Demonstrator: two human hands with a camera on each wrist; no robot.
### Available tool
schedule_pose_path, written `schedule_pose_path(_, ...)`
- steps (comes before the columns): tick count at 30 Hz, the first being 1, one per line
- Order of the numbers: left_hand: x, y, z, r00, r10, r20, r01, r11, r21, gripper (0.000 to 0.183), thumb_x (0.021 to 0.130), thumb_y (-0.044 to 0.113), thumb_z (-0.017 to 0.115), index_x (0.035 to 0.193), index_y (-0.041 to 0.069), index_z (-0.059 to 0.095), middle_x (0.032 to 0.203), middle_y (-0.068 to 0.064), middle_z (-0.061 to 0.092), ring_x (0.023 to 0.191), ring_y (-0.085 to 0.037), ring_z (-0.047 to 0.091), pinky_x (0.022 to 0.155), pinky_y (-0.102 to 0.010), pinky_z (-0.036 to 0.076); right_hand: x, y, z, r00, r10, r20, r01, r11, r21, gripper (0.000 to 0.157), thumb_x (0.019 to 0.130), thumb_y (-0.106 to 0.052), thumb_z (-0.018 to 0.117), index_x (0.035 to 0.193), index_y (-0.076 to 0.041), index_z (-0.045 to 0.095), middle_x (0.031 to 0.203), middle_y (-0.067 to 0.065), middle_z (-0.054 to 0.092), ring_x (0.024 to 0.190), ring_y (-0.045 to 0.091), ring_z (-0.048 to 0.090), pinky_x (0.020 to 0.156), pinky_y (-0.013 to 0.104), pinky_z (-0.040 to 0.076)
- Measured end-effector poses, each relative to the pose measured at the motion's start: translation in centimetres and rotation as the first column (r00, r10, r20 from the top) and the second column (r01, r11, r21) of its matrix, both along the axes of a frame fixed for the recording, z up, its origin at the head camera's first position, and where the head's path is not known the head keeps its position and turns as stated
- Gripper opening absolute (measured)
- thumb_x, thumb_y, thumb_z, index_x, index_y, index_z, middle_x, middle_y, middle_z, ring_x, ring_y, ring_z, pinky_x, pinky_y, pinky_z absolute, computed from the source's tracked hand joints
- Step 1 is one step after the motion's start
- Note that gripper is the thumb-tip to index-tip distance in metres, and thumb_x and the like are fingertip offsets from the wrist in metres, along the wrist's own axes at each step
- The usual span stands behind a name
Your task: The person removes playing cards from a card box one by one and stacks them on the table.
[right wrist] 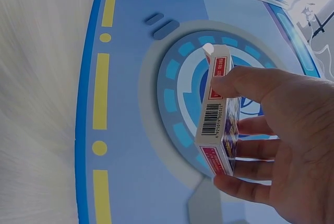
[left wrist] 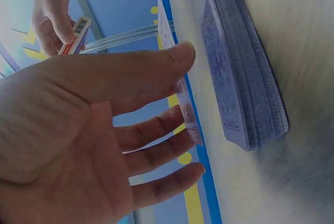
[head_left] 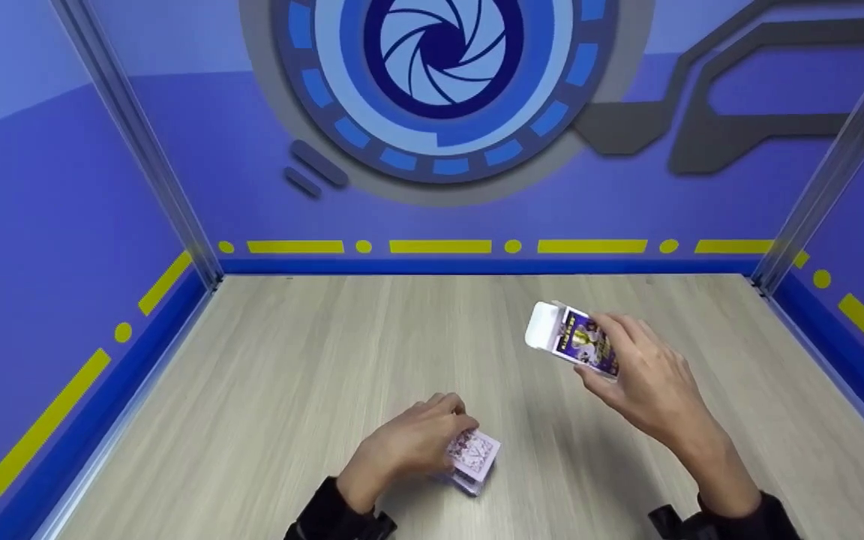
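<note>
My left hand (head_left: 417,442) pinches a thin playing card (left wrist: 189,112) between the thumb and the fingers, just above the table. Below it lies a deck of playing cards (left wrist: 235,67) with a patterned back, its edges slightly uneven. From the head view the held card (head_left: 477,454) overlaps most of the deck (head_left: 468,486). Up and to the right, my right hand (head_left: 653,375) grips a card box (head_left: 586,341) by its narrow sides, raised over the table. The box's white flap (head_left: 543,325) stands open toward the left. A barcode (right wrist: 211,119) shows on the box's side.
A wood-grain tabletop (head_left: 289,360) spreads beneath both hands. Blue printed panels (head_left: 439,217) wall it in at the back and both sides, with metal posts (head_left: 154,150) at the back corners.
</note>
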State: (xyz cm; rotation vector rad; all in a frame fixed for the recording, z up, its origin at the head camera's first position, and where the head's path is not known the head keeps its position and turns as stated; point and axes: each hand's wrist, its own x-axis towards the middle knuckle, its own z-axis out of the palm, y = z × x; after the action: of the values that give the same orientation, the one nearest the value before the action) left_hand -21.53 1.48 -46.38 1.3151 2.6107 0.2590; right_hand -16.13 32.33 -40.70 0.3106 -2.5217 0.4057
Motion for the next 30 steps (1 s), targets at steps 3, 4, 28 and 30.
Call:
schedule_pose_path(3, 0.1, 0.0, -0.2, 1.0, 0.021, 0.022, -0.021, 1.0, -0.009, 0.057, 0.076, 0.008, 0.084, 0.13, 0.017, 0.07, 0.128, 0.001, 0.059, 0.12, -0.016, 0.054, 0.101, -0.035, 0.049, 0.0, 0.0, 0.0, 1.0, 0.007, 0.0, -0.007, 1.0, 0.005, 0.068, 0.077, -0.021, 0.09, 0.136, -0.003, 0.061, 0.123, 0.016, 0.064, 0.094, 0.028, 0.062, 0.063, 0.044, 0.052)
schedule_pose_path(4, 0.1, 0.0, -0.3, 0.999, 0.027, 0.028, -0.027, 1.0, -0.011, 0.056, 0.076, 0.007, 0.083, 0.13, 0.018, 0.07, 0.129, 0.001, 0.059, 0.121, -0.016, 0.054, 0.101, -0.036, 0.049, 0.0, 0.0, 0.0, 1.0, 0.01, 0.0, -0.01, 1.0, 0.006, 0.068, 0.077, -0.021, 0.09, 0.136, -0.003, 0.061, 0.123, 0.016, 0.064, 0.094, 0.028, 0.062, 0.063, 0.044, 0.052)
schedule_pose_path(28, 0.9, 0.5, -1.2, 0.992, 0.068, 0.103, -0.063, 0.997, -0.051, 0.076, 0.068, 0.01, 0.09, 0.136, 0.027, 0.063, 0.12, 0.007, 0.057, 0.113, -0.011, 0.053, 0.098, -0.034, 0.05, 0.0, -0.2, -0.1, 0.999, 0.013, 0.045, -0.014, 1.0, 0.007, 0.067, 0.079, -0.023, 0.089, 0.136, -0.005, 0.061, 0.125, 0.014, 0.064, 0.096, 0.027, 0.062, 0.062, 0.043, 0.053)
schedule_pose_path(30, 1.1, 0.7, -1.3, 0.991, 0.069, 0.116, -0.065, 0.997, -0.036, 0.083, 0.066, 0.016, 0.094, 0.14, 0.03, 0.06, 0.119, 0.007, 0.055, 0.11, -0.01, 0.052, 0.093, -0.031, 0.051, 0.0, -0.2, -0.1, 0.999, 0.015, 0.042, -0.016, 1.0, 0.005, 0.067, 0.079, -0.024, 0.089, 0.136, -0.004, 0.061, 0.125, 0.015, 0.064, 0.096, 0.027, 0.062, 0.063, 0.043, 0.053)
